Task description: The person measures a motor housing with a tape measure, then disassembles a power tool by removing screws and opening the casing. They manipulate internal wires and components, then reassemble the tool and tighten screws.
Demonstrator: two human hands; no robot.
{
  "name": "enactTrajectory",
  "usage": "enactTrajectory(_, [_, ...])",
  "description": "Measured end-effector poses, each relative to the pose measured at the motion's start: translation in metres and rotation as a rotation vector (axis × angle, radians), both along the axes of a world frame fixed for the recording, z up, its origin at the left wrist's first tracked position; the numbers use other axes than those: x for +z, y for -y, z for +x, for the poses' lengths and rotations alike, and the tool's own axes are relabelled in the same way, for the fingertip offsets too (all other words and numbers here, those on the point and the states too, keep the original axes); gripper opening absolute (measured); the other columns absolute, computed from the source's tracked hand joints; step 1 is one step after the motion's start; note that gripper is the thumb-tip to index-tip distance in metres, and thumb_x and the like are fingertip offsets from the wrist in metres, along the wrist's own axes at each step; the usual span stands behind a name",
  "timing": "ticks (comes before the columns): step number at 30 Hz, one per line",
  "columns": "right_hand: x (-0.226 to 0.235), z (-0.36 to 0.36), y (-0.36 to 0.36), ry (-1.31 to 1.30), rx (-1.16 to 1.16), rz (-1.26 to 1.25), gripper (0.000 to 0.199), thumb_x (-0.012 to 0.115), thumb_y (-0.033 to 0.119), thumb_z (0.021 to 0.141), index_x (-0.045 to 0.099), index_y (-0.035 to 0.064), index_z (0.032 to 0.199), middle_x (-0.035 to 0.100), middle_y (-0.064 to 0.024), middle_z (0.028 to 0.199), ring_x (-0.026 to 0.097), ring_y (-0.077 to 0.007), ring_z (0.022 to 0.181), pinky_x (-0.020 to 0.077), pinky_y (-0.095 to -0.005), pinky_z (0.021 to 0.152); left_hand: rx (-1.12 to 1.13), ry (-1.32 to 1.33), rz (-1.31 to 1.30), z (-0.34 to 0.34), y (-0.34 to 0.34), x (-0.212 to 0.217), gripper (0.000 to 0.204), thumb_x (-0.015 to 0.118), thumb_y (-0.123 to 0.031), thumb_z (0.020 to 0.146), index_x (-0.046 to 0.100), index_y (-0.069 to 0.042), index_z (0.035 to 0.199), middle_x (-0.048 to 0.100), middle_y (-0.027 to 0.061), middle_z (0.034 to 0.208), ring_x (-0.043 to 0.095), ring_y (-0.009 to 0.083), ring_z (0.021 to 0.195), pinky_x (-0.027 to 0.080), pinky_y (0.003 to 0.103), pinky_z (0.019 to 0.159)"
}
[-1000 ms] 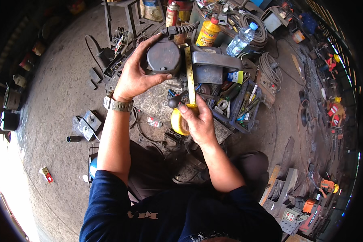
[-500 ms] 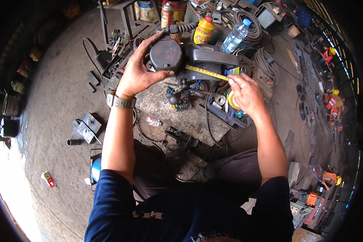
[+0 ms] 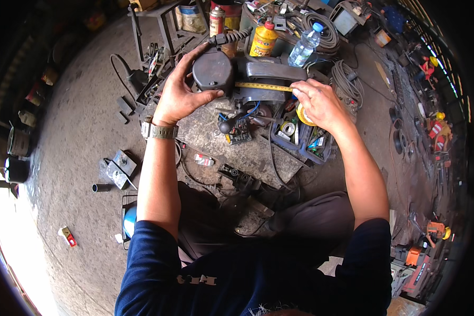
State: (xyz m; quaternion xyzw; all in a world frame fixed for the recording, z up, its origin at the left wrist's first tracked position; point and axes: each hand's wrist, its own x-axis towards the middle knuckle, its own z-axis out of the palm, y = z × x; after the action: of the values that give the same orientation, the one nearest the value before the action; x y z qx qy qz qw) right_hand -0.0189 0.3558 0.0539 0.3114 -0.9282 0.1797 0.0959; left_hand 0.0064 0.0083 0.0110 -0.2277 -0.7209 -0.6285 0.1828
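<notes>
While crouching over the cluttered workshop floor, measuring across a dark grey power tool (image 3: 258, 79) sitting in the upper middle of the frame, on a rough slab (image 3: 247, 152) amid loose parts. Steadying it with the left hand (image 3: 181, 97), upper left of centre, palm and spread fingers wrapping round the tool's round motor housing (image 3: 213, 71), thumb pressing against its lower edge, wrist bending back above a wristwatch (image 3: 160, 130). Pulling a yellow tape blade (image 3: 263, 86) level along the tool's body, from beside the housing out to the right. Pinching the blade's right end with the right hand (image 3: 318, 102), right of centre, fingers curling closed over the yellow tape measure case (image 3: 301, 115) tucked under the palm, forearm reaching up from the lower right. Judging by this, taking a length reading, roughly midway through that step; probably calling next for holding the blade taut and flat, keeping its far end seated against the housing, and leaning in over the mark at the fingertips. Lying just beyond the tool at the top of the frame, a yellow bottle (image 3: 263, 39) and a clear water bottle (image 3: 305, 47).
</notes>
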Motion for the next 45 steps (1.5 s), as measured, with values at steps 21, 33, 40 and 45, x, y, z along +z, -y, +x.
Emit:
enactTrajectory(21, [-0.011, 0.005, 0.014, -0.101, -0.082, -0.058, 0.021, 0.065, 0.020, 0.098, 0.071, 0.0086, 0.115, 0.067, -0.0191, 0.095, 0.068, -0.0419, 0.087, 0.0551, -0.0486, 0.077, 0.009, -0.013, 0.007, 0.000, 0.001, 0.000, 0.099, 0.091, 0.000, 0.066, 0.043, -0.002, 0.153, 0.052, 0.0134, 0.150, 0.051, 0.0224, 0.138, 0.040, 0.038, 0.118])
enactTrajectory(33, [-0.010, 0.005, 0.020, -0.091, -0.103, -0.069, 0.021, 0.065, 0.018, 0.097, 0.071, 0.0101, 0.115, 0.066, -0.0185, 0.095, 0.068, -0.0422, 0.088, 0.0547, -0.0491, 0.078, 0.005, 0.007, 0.038, -0.004, 0.005, -0.005, 0.102, 0.093, -0.004, 0.065, 0.043, -0.002, 0.154, 0.052, 0.0156, 0.150, 0.050, 0.0247, 0.139, 0.038, 0.039, 0.119])
enactTrajectory(40, [-0.014, 0.004, 0.019, -0.098, -0.113, -0.070, 0.021, 0.064, 0.020, 0.098, 0.071, 0.0107, 0.116, 0.067, -0.0176, 0.096, 0.068, -0.0416, 0.089, 0.0546, -0.0491, 0.078, 0.024, -0.021, 0.001, -0.005, 0.005, -0.007, 0.099, 0.091, 0.001, 0.067, 0.043, -0.002, 0.153, 0.052, 0.0137, 0.150, 0.052, 0.0218, 0.137, 0.041, 0.038, 0.118])
enactTrajectory(45, [-0.015, 0.004, 0.022, -0.103, -0.126, -0.088, 0.021, 0.063, 0.021, 0.099, 0.072, 0.0109, 0.115, 0.066, -0.0177, 0.096, 0.068, -0.0415, 0.089, 0.0547, -0.0491, 0.077, 0.017, -0.017, 0.021, -0.009, 0.007, -0.012, 0.100, 0.092, -0.003, 0.065, 0.044, -0.003, 0.153, 0.054, 0.0128, 0.148, 0.052, 0.0223, 0.137, 0.041, 0.039, 0.118])
